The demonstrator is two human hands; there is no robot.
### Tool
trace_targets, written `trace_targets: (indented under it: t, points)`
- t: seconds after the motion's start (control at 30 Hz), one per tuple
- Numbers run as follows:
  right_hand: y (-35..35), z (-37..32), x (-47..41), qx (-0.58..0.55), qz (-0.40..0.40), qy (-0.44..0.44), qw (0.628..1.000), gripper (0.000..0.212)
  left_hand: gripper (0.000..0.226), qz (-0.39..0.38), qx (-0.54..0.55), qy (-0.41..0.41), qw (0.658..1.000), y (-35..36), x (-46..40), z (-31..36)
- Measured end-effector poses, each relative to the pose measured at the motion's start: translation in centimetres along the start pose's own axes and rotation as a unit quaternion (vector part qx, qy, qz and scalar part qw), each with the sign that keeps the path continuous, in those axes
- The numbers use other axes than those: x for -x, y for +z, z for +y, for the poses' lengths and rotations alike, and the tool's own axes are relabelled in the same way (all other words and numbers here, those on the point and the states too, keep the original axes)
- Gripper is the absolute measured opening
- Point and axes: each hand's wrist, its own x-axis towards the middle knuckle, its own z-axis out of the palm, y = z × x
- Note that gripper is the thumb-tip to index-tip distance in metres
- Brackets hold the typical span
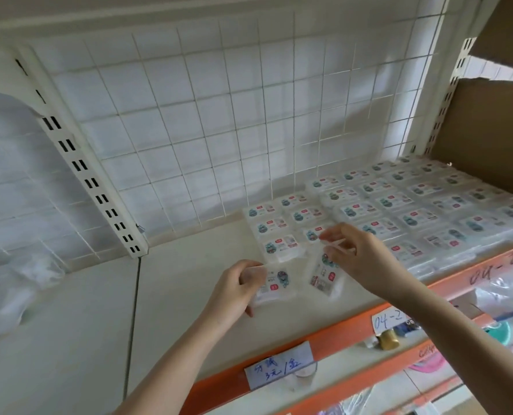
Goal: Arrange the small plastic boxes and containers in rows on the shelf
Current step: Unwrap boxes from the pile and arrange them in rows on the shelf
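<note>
At the far left a heap of white plastic bags (6, 265) lies on the neighbouring bay, apart from the work. Next to it the shelf (189, 271) is bare from the slotted upright (93, 187) across to about its middle, so by my judgement this is the stretch left to fill. The left hand (234, 292) is curled round 1 box (268, 287), thumb on top and fingers under, holding it just above the shelf near the front edge. Just to its right the right hand (360, 259) pinches a second box (324, 275) between thumb and fingertips; this box is tilted and turned out of line with the others, and I cannot tell whether its lower edge touches the shelf. Right behind the 2 hands begin the rows (399, 211) of flat clear boxes with printed labels, which run unbroken to the right end of the shelf and back to the wire grid (219, 130). The nearest columns, at the left end of the block, look shorter at the front, so the 2 held boxes probably belong there. Well over half of the shelf looks done. Below, the orange rail (354, 327) carries a price tag (279, 365) and a handwritten label (388, 320); how many loose boxes remain out of view cannot be judged.
</note>
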Motion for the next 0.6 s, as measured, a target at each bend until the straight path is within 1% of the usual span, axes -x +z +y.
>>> trace_targets:
  t: [0.07,0.1,0.17,0.2,0.27,0.3,0.43,0.53,0.6]
  points:
    - [-0.6,0.3,-0.2,0.041,-0.001,-0.007,0.999,0.019,0.027,0.014,-0.048,0.017,0.999,1.3,-0.3,0.2]
    - [-0.8,0.4,-0.3,0.066,-0.004,-0.013,0.998,0.018,0.038,0.034,-0.094,0.033,0.994,1.9,-0.5,0.2]
    - [-0.9,0.7,-0.4,0.109,-0.017,-0.029,0.993,0.019,0.055,0.074,-0.203,0.064,0.974,2.8,-0.6,-0.1]
    - [-0.9,0.8,-0.5,0.121,-0.026,-0.038,0.992,0.02,0.058,0.085,-0.255,0.077,0.96,3.0,-0.5,-0.1]
    - [-0.9,0.9,-0.8,0.139,-0.041,-0.056,0.988,0.02,0.059,0.094,-0.328,0.098,0.935,3.3,-0.3,-0.2]
    - [-1.0,0.8,-1.0,0.15,-0.049,-0.063,0.985,0.02,0.06,0.098,-0.346,0.104,0.927,3.4,-0.3,-0.5]
    - [-1.3,0.1,-1.8,0.18,-0.101,-0.072,0.976,0.021,0.056,0.1,-0.368,0.073,0.922,3.3,-0.3,-0.7]
    - [-0.9,-0.3,-2.4,0.193,-0.145,-0.084,0.967,0.021,0.054,0.073,-0.381,0.051,0.92,2.8,-0.1,-0.7]
    - [-0.3,-0.1,-2.8,0.215,-0.182,-0.088,0.955,0.025,0.054,0.053,-0.378,0.045,0.923,2.4,0.2,-0.8]
